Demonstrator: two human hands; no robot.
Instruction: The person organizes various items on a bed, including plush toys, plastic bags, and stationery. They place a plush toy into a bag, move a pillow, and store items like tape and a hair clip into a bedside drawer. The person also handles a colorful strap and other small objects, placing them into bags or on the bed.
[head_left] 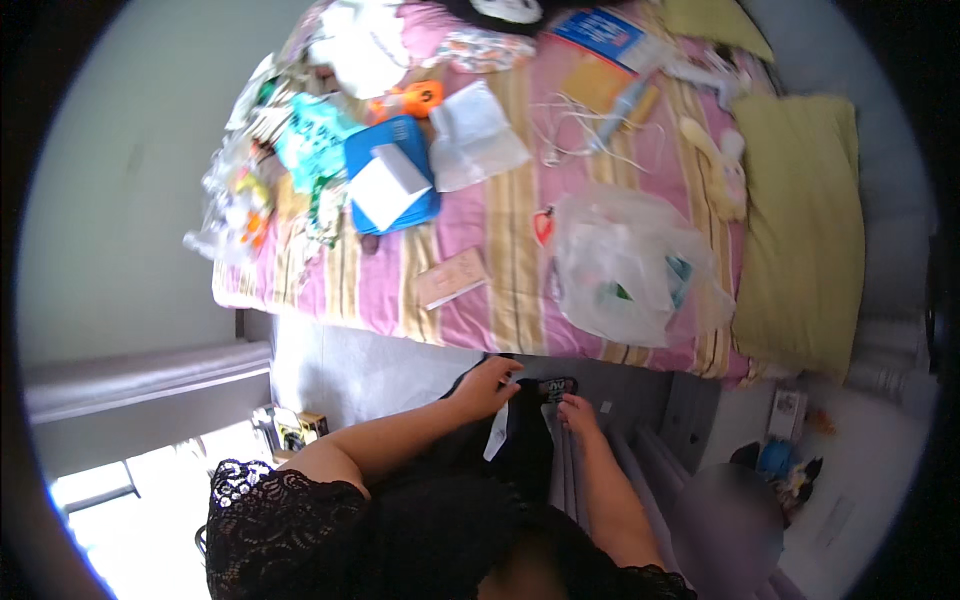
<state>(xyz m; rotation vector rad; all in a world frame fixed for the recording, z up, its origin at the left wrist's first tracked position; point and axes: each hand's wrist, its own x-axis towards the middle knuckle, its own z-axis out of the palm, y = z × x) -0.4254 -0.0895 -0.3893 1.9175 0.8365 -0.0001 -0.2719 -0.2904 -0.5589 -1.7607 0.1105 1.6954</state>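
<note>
Centrally, below the near edge of the striped bed (510, 318), the person's two hands stand apart over black clothing (525, 455). The left hand (485, 390) lies a little nearer the bed, its fingers bent and directed rightward; the right hand (578, 412) has its fingers curled and directed toward the bed and leftward. Note the narrow white slip (497, 433), situated on the body side of the left hand: its long axis runs chiefly toward and away from the person, the far end leaning right. That far end comes just beside the left fingers, making the left hand the nearer one; the right hand stands off to the slip's right. Just ahead of the right fingertips appears a dark patterned item (557, 389), contact uncertain. Both sets of fingers look partly bent, but an onlooker cannot tell whether either grips anything. On the bed: a flat pink box (453, 279) and a translucent plastic bag (635, 270).
</note>
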